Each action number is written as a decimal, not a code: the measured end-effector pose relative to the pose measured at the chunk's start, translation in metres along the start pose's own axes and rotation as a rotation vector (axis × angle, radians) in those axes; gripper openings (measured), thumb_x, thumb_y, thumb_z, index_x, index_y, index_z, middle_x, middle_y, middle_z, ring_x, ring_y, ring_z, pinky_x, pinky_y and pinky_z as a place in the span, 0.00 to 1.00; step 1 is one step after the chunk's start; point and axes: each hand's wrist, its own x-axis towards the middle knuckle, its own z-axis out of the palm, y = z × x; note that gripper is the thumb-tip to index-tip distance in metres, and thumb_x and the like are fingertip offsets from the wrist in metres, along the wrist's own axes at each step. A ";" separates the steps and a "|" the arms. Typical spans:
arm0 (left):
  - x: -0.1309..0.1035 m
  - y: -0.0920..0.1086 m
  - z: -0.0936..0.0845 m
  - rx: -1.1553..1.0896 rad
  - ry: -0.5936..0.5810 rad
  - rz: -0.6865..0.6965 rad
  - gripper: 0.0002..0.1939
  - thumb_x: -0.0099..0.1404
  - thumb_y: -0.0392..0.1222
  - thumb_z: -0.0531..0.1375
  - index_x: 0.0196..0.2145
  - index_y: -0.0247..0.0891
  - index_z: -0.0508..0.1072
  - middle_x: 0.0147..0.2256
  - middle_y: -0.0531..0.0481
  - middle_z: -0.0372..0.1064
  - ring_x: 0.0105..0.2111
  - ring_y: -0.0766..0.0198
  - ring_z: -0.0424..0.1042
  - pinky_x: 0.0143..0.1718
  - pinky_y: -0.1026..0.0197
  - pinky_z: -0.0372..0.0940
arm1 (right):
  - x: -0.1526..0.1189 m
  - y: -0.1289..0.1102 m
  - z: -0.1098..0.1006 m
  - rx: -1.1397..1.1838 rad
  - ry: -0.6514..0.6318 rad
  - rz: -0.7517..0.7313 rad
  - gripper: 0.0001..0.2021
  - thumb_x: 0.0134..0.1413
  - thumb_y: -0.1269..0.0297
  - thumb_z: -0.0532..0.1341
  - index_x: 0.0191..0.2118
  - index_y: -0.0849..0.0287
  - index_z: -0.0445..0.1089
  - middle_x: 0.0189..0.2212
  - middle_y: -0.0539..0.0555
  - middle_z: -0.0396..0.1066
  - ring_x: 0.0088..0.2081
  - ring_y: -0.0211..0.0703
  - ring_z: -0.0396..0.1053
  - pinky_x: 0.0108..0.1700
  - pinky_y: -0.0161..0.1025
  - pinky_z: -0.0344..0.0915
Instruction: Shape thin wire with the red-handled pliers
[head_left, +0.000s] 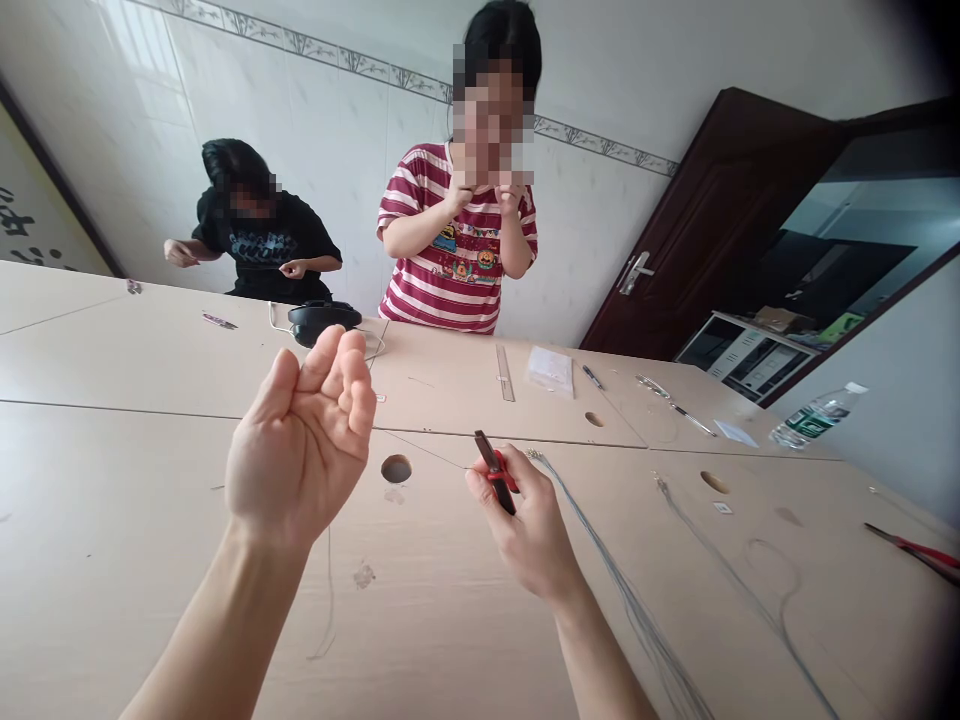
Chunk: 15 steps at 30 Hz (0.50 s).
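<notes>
My left hand is raised over the table, palm turned up, fingers loosely bent with the thumb apart; nothing shows in the palm. My right hand is closed around a narrow black-and-red tool whose dark end points up and away; its exact kind is unclear. A thin thread runs between the side of my left hand and the right fingertips; whether either hand grips it cannot be told. Beside my right hand lies a bundle of grey cords, with small bright ends at its far tip.
A second cord bundle, red-handled scissors and a water bottle are at the right. Beyond lie a ruler, a plastic bag and a black device. Two people are across the table, which has round holes.
</notes>
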 end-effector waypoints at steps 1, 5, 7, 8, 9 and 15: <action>0.003 -0.003 -0.001 0.032 0.028 0.053 0.27 0.75 0.44 0.40 0.36 0.38 0.77 0.41 0.49 0.79 0.40 0.69 0.78 0.39 0.71 0.73 | 0.000 0.000 0.000 0.000 0.001 -0.004 0.08 0.61 0.60 0.56 0.32 0.56 0.62 0.28 0.49 0.65 0.33 0.40 0.63 0.37 0.37 0.60; 0.012 -0.010 -0.008 0.130 0.031 0.202 0.27 0.74 0.47 0.41 0.37 0.36 0.78 0.50 0.45 0.74 0.54 0.61 0.70 0.52 0.62 0.68 | -0.001 -0.001 0.000 -0.001 0.012 -0.020 0.07 0.61 0.60 0.56 0.33 0.56 0.63 0.29 0.50 0.66 0.33 0.40 0.63 0.37 0.37 0.61; 0.014 -0.013 -0.011 0.161 0.032 0.236 0.27 0.74 0.48 0.41 0.38 0.36 0.78 0.52 0.44 0.73 0.56 0.60 0.68 0.55 0.59 0.66 | -0.001 -0.002 0.000 0.000 0.015 -0.025 0.07 0.61 0.60 0.56 0.33 0.56 0.63 0.29 0.50 0.67 0.33 0.40 0.64 0.37 0.37 0.61; 0.014 -0.015 -0.012 0.180 0.036 0.250 0.27 0.73 0.49 0.42 0.38 0.37 0.78 0.52 0.44 0.73 0.56 0.59 0.68 0.56 0.57 0.65 | -0.001 -0.002 0.000 0.000 0.014 -0.027 0.07 0.61 0.60 0.56 0.33 0.56 0.63 0.29 0.50 0.67 0.33 0.40 0.64 0.37 0.37 0.62; 0.015 -0.017 -0.014 0.205 0.038 0.259 0.26 0.73 0.50 0.43 0.38 0.37 0.78 0.52 0.44 0.73 0.56 0.59 0.68 0.57 0.56 0.64 | -0.001 -0.002 0.000 0.000 0.014 -0.030 0.07 0.61 0.61 0.56 0.33 0.56 0.63 0.29 0.50 0.67 0.33 0.40 0.64 0.37 0.37 0.62; 0.018 -0.041 -0.026 0.567 -0.052 0.114 0.23 0.70 0.55 0.50 0.41 0.36 0.78 0.51 0.41 0.73 0.55 0.53 0.69 0.59 0.51 0.60 | -0.001 -0.005 -0.002 0.001 0.028 -0.048 0.06 0.61 0.62 0.56 0.34 0.56 0.63 0.31 0.50 0.67 0.33 0.40 0.65 0.38 0.38 0.63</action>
